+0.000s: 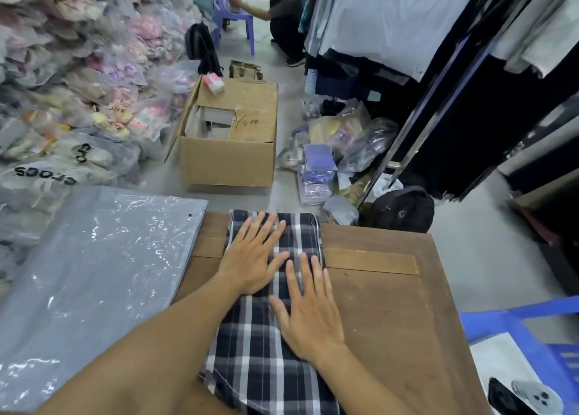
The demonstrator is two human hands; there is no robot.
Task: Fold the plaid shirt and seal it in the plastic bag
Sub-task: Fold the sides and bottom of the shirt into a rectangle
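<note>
Both palms flat, fingers spread, nothing gripped: left hand (250, 255) and right hand (308, 314) press the plaid shirt (250, 352) onto the wooden table (385, 305). Plastic bag (94, 273) lies left of the left hand. Shirt's near end is cut off by the frame edge.

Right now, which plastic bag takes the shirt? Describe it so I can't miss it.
Start at the brown wooden table. The large grey plastic bag lies flat over its left edge, beside the folded dark plaid shirt. Unlike the stuffed bags heaped behind, it looks empty.

Two hands (250, 258), one plaid shirt (257, 352)
</note>
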